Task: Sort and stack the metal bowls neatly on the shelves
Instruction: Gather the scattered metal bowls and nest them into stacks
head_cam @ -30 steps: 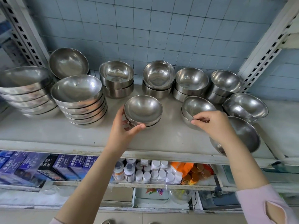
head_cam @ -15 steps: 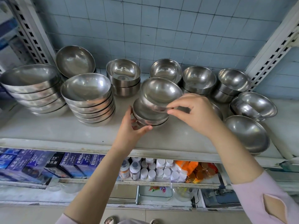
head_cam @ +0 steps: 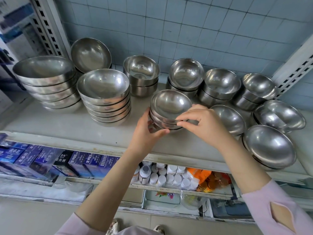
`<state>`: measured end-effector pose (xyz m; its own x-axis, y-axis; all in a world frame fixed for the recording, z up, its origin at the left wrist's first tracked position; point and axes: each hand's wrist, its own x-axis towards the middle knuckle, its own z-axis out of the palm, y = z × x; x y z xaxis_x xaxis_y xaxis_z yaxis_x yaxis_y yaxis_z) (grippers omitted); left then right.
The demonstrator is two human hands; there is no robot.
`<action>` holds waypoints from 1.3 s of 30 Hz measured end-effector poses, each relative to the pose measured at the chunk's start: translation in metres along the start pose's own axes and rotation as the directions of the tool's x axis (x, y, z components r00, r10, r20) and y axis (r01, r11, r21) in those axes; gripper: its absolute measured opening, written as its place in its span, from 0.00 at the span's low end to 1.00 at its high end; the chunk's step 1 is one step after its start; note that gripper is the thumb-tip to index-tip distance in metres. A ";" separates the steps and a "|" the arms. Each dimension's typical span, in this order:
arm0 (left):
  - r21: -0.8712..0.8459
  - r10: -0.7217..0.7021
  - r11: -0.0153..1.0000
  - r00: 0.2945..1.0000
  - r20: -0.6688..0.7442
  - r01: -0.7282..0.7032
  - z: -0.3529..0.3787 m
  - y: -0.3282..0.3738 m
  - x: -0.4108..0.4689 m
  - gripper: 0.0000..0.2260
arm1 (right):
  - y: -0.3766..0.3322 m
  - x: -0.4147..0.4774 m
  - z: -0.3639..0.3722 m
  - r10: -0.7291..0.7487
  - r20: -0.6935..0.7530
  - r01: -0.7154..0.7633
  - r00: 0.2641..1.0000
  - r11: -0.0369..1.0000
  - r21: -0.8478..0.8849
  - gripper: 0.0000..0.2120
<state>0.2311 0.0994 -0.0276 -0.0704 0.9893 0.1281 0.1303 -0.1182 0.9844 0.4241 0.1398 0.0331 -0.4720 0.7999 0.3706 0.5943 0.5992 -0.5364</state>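
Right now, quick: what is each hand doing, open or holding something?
Left hand: grips the side of the small bowl stack.
Right hand: pinches the rim of the top bowl on that stack.

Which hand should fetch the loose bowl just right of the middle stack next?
Right. The right hand pinches the top bowl of the stack, directly beside the loose bowl. The left hand grips the stack from its other side and would likely have to cross over.
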 end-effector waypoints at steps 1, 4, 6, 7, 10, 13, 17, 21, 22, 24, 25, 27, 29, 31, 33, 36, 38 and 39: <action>0.004 -0.006 1.000 1.000 0.001 0.006 0.000 -0.001 0.000 0.30 | 0.000 0.000 -0.001 0.002 0.007 -0.002 1.000 1.000 0.000 0.07; 0.014 -0.020 1.000 1.000 -0.006 0.021 0.000 -0.002 0.000 0.31 | -0.001 -0.002 -0.009 0.064 0.082 -0.064 0.995 0.998 -0.004 0.20; 0.008 -0.029 1.000 0.999 -0.013 0.029 0.000 -0.001 0.000 0.30 | 0.004 -0.004 -0.025 0.139 0.098 -0.136 0.986 0.990 -0.034 0.31; 0.010 -0.030 0.999 0.999 -0.014 0.031 0.000 0.000 0.000 0.30 | 0.008 -0.007 -0.036 0.176 0.063 -0.174 0.982 0.984 -0.040 0.35; 0.006 -0.028 1.000 1.000 -0.005 0.028 0.001 0.004 -0.001 0.29 | 0.028 -0.023 -0.067 0.326 -0.036 -0.328 0.945 0.942 -0.068 0.36; 0.003 -0.030 1.000 0.999 -0.019 0.031 0.001 0.004 -0.002 0.29 | 0.044 -0.041 -0.078 0.548 0.088 -0.531 0.832 0.832 -0.164 0.27; 0.017 -0.030 0.999 0.999 -0.031 0.031 0.002 0.001 0.000 0.29 | 0.052 -0.047 -0.070 0.565 0.125 -0.522 0.816 0.812 -0.263 0.15; 0.027 -0.060 0.998 0.997 -0.042 0.061 0.001 -0.005 0.001 0.30 | 0.036 -0.043 -0.057 0.527 0.114 -0.509 0.842 0.847 -0.155 0.09; 0.022 -0.058 0.998 0.997 -0.044 0.059 0.001 -0.005 0.001 0.29 | 0.035 -0.043 -0.055 0.512 0.091 -0.497 0.854 0.855 -0.148 0.08; 0.019 -0.051 0.998 0.997 -0.051 0.052 0.001 -0.005 0.001 0.28 | 0.029 -0.043 -0.056 0.477 0.033 -0.471 0.878 0.874 -0.118 0.06; 0.019 -0.050 0.999 0.997 -0.051 0.051 0.002 -0.005 0.001 0.28 | 0.024 -0.041 -0.059 0.460 0.003 -0.458 0.888 0.885 -0.085 0.05; 0.023 -0.049 0.998 0.997 -0.055 0.050 0.001 -0.006 0.001 0.29 | 0.009 -0.036 -0.066 0.403 -0.066 -0.406 0.913 0.913 -0.038 0.04; 0.018 -0.057 0.998 0.997 -0.054 0.058 0.001 -0.007 0.001 0.31 | -0.008 -0.027 -0.072 0.268 -0.135 -0.284 0.954 0.952 -0.118 0.03; 0.013 -0.056 0.998 0.997 -0.052 0.057 0.001 -0.007 0.001 0.32 | -0.026 -0.016 -0.075 0.130 -0.163 -0.161 0.978 0.967 -0.199 0.04; 0.013 -0.043 0.999 0.997 -0.059 0.044 0.001 -0.008 0.001 0.33 | -0.039 -0.005 -0.073 0.023 -0.159 -0.058 0.987 0.974 -0.218 0.04; 0.001 -0.002 1.000 0.999 -0.054 0.002 0.002 -0.009 0.003 0.31 | -0.049 0.011 -0.055 -0.041 -0.060 0.027 0.997 0.975 -0.220 0.05; 0.011 0.019 1.000 0.998 -0.060 -0.019 0.002 -0.009 0.003 0.28 | -0.049 0.017 -0.040 -0.063 0.013 0.064 0.998 0.968 -0.244 0.05; 0.022 0.025 0.999 0.998 -0.061 -0.024 0.002 -0.009 0.003 0.26 | -0.047 0.018 -0.033 -0.064 0.037 0.071 0.997 0.967 -0.246 0.05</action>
<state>0.2313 0.1037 -0.0363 -0.1274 0.9788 0.1602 0.1535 -0.1401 0.9782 0.4091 0.1272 0.0907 -0.5328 0.7580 0.3763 0.7010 0.6444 -0.3054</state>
